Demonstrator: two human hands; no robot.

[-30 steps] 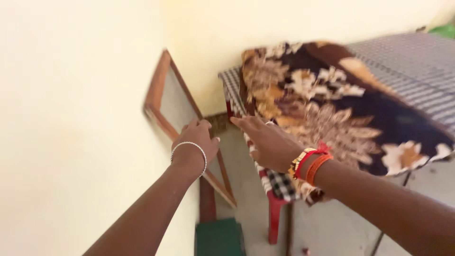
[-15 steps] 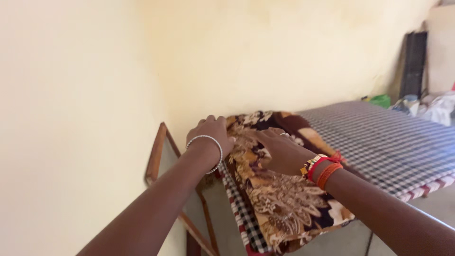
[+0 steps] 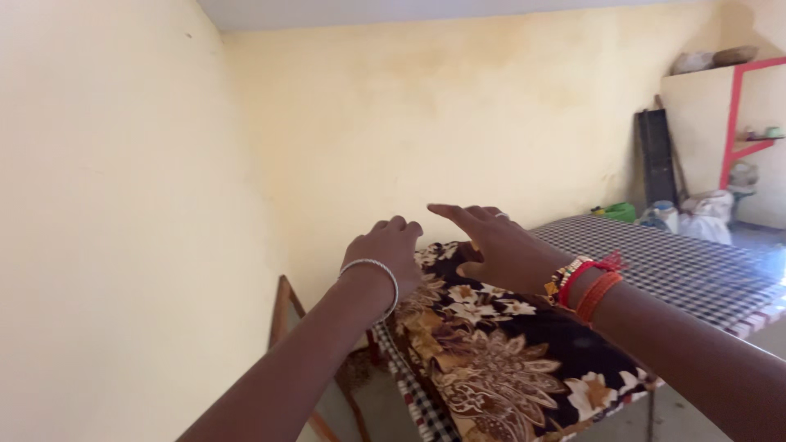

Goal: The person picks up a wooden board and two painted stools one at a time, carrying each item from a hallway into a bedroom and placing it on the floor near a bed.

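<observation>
A checked bed (image 3: 704,270) fills the lower right of the frame; a folded floral blanket (image 3: 508,360) lies at its near end. Both hands hover spread above the blanket: left hand (image 3: 391,250) curled loosely, right hand (image 3: 499,245) flat, fingers extended, holding nothing.

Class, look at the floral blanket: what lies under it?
Under the floral blanket lies a black-and-white checked sheet, showing to its right and along its near edge. Both hands, left and right, are over the blanket's far end. What lies beneath the sheet is hidden.
</observation>
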